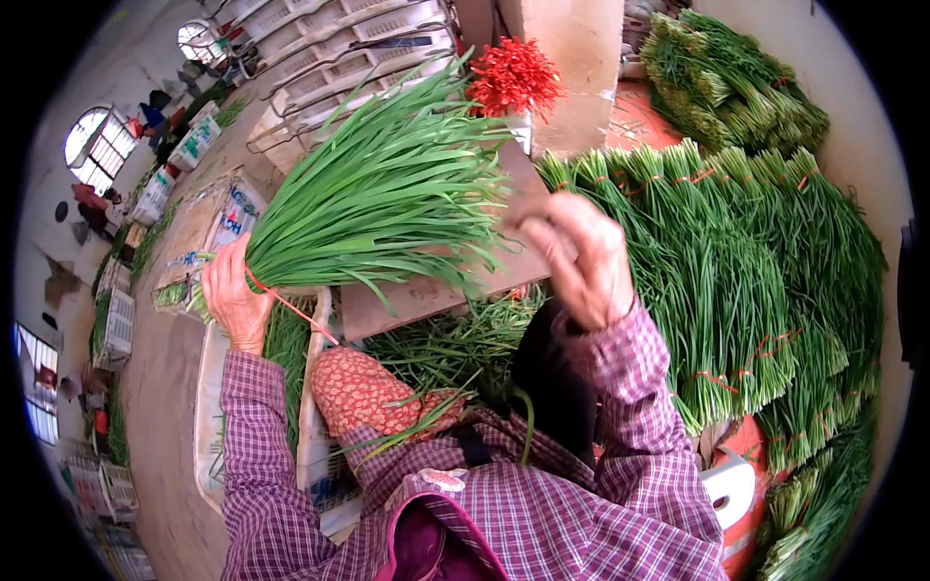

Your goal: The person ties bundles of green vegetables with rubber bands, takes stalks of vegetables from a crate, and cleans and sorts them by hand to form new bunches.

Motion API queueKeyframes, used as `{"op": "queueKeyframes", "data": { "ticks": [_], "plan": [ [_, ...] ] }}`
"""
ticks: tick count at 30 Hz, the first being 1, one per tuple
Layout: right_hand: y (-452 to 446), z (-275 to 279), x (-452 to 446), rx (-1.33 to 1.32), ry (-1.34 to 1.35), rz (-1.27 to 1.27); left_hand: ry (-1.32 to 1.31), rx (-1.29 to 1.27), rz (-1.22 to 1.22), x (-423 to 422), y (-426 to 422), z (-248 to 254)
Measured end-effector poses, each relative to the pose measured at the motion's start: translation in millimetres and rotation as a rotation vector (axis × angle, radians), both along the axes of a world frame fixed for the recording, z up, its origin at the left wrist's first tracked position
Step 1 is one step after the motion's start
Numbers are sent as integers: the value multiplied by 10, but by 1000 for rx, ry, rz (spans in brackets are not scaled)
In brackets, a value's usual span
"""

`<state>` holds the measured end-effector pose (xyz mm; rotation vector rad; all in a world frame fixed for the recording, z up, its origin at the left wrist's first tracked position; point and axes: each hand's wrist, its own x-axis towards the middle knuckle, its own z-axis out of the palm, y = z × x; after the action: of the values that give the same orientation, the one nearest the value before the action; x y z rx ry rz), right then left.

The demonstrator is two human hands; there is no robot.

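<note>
A large bunch of long green leafy stalks is held by my left hand, whose fingers wrap round its base at the left. A red tie circles the bunch beside that hand, and its loose end trails down to my knee. The leaf tips fan out above a brown board. My right hand is raised over the right end of the board, apart from the leaves. Its fingers are curled and slightly blurred; I cannot make out whether something is between them. Behind the leaf tips is a cluster of red ties.
Tied green bunches are piled along the right, with more at the upper right. A white crate with stalks is at my left. Stacked crates and a pillar stand ahead. A distant person is at the far left.
</note>
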<state>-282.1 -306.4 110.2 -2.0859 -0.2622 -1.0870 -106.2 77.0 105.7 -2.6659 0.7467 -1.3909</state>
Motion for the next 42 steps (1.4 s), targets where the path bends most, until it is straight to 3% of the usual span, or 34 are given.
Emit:
{"op": "queueKeyframes", "data": {
  "ticks": [2, 5, 10, 14, 20, 21, 22, 24, 26, 30, 31, 33, 34, 35, 36, 39, 42],
  "plan": [
    [-28, 71, 148, -120, -17, -157, -66, -13, -7, -45, 143, 39],
    [51, 79, 393, -232, -36, -144, -82, -11, 6, -131, 323, 91],
    [318, 54, 532, -492, 163, -180, -123, -4, 7, -229, 486, 132],
    [583, -28, 570, -543, 196, -163, -114, 4, 45, -300, 562, 145],
    [771, -87, 534, -277, 162, 11, -128, -6, 45, -306, 682, 131],
    [746, -112, 542, 38, 144, 258, -124, -21, 41, -307, 708, 124],
    [774, -124, 533, 37, 142, 258, -126, -21, 41, -325, 691, 130],
    [862, -164, 464, 547, 238, 419, -153, 20, 25, -395, 637, 141],
    [850, -163, 394, 759, 256, 505, -147, 36, 12, -438, 582, 165],
    [504, -248, 254, 736, -122, 326, -148, 27, -46, -423, 519, 157],
    [297, -279, 156, 824, -89, 434, -147, 25, -50, -424, 525, 147],
    [59, -287, -4, 667, -32, 672, -164, -6, -74, -415, 566, 133],
    [15, -247, -85, 417, -9, 795, -159, -1, -81, -416, 579, 131],
    [16, 126, -370, 327, 552, 860, -171, -4, -63, -420, 593, 130],
    [74, 69, -290, 98, 346, 896, -184, -7, -43, -422, 612, 135],
    [92, 159, -248, 141, 188, 585, -200, 7, -22, -415, 690, 158],
    [113, 132, -90, -115, 137, 113, -219, 20, -18, -454, 686, 198]
  ]
}}
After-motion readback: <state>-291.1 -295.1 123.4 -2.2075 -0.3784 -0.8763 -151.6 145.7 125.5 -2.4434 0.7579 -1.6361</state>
